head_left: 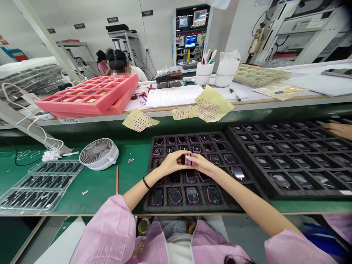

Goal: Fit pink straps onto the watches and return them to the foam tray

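Over the middle of a black foam tray [176, 209], both my hands meet around a small purple-edged smartwatch body [189, 160]. My left hand [176, 161] is closed on it from the left. From the right, the fingers of my right hand [202, 162] pinch it. My fingers cover much of the piece, so I cannot tell whether it is one body or two pressed together. Strapless watch bodies like this watch [192, 195] lie face up in the tray's compartments below and around my hands. A few screens near the back are lit.
A second foam tray [277, 193] of watches adjoins at right, with another person's hand [339, 130] over it. Leftward are an orange stick [117, 179], a white fan [99, 154] and clear plastic trays [41, 187]. Yellow sticker sheets [211, 104] hang from the shelf edge ahead.
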`<state>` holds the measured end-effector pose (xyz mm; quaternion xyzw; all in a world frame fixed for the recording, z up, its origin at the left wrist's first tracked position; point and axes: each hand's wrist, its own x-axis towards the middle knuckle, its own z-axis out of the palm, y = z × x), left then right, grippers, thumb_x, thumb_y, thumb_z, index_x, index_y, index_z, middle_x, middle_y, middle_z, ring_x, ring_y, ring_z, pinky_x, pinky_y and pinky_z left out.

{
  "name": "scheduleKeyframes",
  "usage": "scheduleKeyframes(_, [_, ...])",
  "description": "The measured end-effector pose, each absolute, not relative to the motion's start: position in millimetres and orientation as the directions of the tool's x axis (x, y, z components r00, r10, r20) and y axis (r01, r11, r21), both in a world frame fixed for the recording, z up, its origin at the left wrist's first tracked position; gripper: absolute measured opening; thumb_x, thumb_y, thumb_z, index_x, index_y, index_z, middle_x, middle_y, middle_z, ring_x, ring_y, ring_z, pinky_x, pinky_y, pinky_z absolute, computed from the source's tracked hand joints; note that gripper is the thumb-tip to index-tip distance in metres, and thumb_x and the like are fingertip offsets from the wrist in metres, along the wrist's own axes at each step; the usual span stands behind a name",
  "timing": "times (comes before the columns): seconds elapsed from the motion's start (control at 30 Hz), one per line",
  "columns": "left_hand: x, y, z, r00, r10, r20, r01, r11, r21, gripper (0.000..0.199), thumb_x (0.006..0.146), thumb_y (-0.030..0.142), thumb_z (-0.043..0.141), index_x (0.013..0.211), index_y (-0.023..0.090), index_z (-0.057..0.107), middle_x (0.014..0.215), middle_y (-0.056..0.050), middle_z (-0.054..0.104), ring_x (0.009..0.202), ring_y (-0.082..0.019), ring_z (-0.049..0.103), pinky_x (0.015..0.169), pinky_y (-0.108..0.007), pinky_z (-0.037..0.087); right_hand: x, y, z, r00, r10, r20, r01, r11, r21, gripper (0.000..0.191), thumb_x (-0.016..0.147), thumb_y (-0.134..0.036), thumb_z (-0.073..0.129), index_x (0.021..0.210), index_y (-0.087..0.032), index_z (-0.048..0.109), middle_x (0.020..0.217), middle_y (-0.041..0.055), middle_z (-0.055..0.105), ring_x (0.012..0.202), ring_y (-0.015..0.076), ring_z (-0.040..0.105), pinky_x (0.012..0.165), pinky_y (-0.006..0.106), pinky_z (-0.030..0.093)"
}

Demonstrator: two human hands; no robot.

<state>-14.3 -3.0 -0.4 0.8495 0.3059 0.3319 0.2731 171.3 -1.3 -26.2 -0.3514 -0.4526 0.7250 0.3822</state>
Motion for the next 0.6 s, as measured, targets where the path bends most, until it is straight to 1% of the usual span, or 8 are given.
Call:
scheduleKeyframes(0.1, [-10.3, 6.9, -0.4, 0.553, 0.736, 0.391, 0.434, -0.655, 0.619, 0.053, 0.075, 0.033, 0.076, 0.123, 0.020, 0.059, 0.123, -0.010, 0.066, 0.113, -0.024, 0.063, 0.101, -0.037, 0.047, 186.1, 10.5, -26.6, -0.357, 0.925, -0.128, -0.252, -0.228, -0.940, 0.031, 0.077, -0.041, 0.071, 0.099, -0.019, 0.066, 0.092, 0.0082, 0.075, 0.085, 0.0227, 0.072, 0.082, 0.042, 0.059])
scheduleKeyframes(0.17, [-5.3, 11.6, -2.5, 0.551, 0.759, 0.346, 0.510, -0.635, 0.580, 0.054, 0.072, 0.033, 0.078, 0.122, 0.021, 0.061, 0.121, -0.010, 0.067, 0.112, -0.026, 0.063, 0.100, -0.038, 0.047, 196.2, 18.9, -29.3, -0.277, 0.956, -0.098, -0.248, -0.170, -0.954, 0.026, 0.082, -0.039, 0.065, 0.099, -0.020, 0.064, 0.089, 0.0072, 0.074, 0.084, 0.0216, 0.072, 0.087, 0.044, 0.057])
scheduleKeyframes(0.23, [0.4, 15.2, -6.4, 0.578, 0.764, 0.286, 0.554, -0.625, 0.550, 0.056, 0.069, 0.032, 0.080, 0.120, 0.020, 0.062, 0.119, -0.011, 0.068, 0.110, -0.027, 0.064, 0.098, -0.039, 0.048, 202.8, 25.3, -34.6, -0.219, 0.973, -0.070, -0.220, -0.119, -0.968, 0.023, 0.083, -0.038, 0.062, 0.096, -0.019, 0.064, 0.083, 0.0072, 0.073, 0.078, 0.0209, 0.071, 0.085, 0.044, 0.058])
scheduleKeyframes(0.3, [2.7, 17.7, -9.8, 0.604, 0.757, 0.250, 0.562, -0.626, 0.540, 0.058, 0.067, 0.033, 0.082, 0.120, 0.019, 0.063, 0.118, -0.012, 0.069, 0.110, -0.028, 0.064, 0.097, -0.039, 0.048, 205.1, 29.1, -41.3, -0.189, 0.981, -0.040, -0.180, -0.074, -0.981, 0.023, 0.083, -0.038, 0.061, 0.093, -0.018, 0.065, 0.078, 0.0069, 0.070, 0.073, 0.0201, 0.069, 0.079, 0.043, 0.059])
scheduleKeyframes(0.37, [-1.8, 18.8, -10.6, 0.606, 0.753, 0.257, 0.556, -0.632, 0.540, 0.058, 0.068, 0.036, 0.082, 0.120, 0.019, 0.063, 0.117, -0.012, 0.069, 0.109, -0.027, 0.064, 0.097, -0.038, 0.048, 204.1, 30.9, -47.4, -0.167, 0.986, -0.004, -0.145, -0.029, -0.989, 0.028, 0.081, -0.042, 0.062, 0.097, -0.018, 0.065, 0.077, 0.0048, 0.067, 0.069, 0.0182, 0.067, 0.071, 0.040, 0.060])
scheduleKeyframes(0.47, [-21.1, 16.5, -7.8, 0.599, 0.750, 0.280, 0.571, -0.646, 0.507, 0.055, 0.075, 0.038, 0.076, 0.125, 0.021, 0.061, 0.119, -0.012, 0.068, 0.110, -0.027, 0.062, 0.097, -0.039, 0.046, 199.9, 30.9, -53.6, -0.142, 0.989, 0.047, -0.107, 0.032, -0.994, 0.046, 0.079, -0.047, 0.063, 0.117, -0.021, 0.058, 0.086, 0.0012, 0.062, 0.065, 0.0158, 0.067, 0.068, 0.038, 0.060])
scheduleKeyframes(0.53, [-36.8, 12.2, -7.1, 0.607, 0.755, 0.248, 0.622, -0.646, 0.443, 0.053, 0.079, 0.037, 0.072, 0.128, 0.023, 0.059, 0.123, -0.012, 0.066, 0.112, -0.029, 0.060, 0.098, -0.042, 0.044, 197.2, 29.0, -56.0, -0.143, 0.987, 0.070, -0.095, 0.057, -0.994, 0.055, 0.078, -0.049, 0.063, 0.127, -0.025, 0.052, 0.095, 0.0012, 0.060, 0.072, 0.0177, 0.071, 0.071, 0.039, 0.060])
scheduleKeyframes(0.6, [-49.7, 6.4, -9.9, 0.618, 0.764, 0.187, 0.680, -0.638, 0.361, 0.051, 0.083, 0.037, 0.068, 0.131, 0.025, 0.057, 0.128, -0.011, 0.063, 0.116, -0.031, 0.057, 0.100, -0.048, 0.040, 195.9, 25.6, -57.2, -0.169, 0.980, 0.107, -0.074, 0.096, -0.993, 0.058, 0.079, -0.051, 0.062, 0.130, -0.026, 0.050, 0.103, 0.0037, 0.060, 0.087, 0.0221, 0.072, 0.077, 0.040, 0.059])
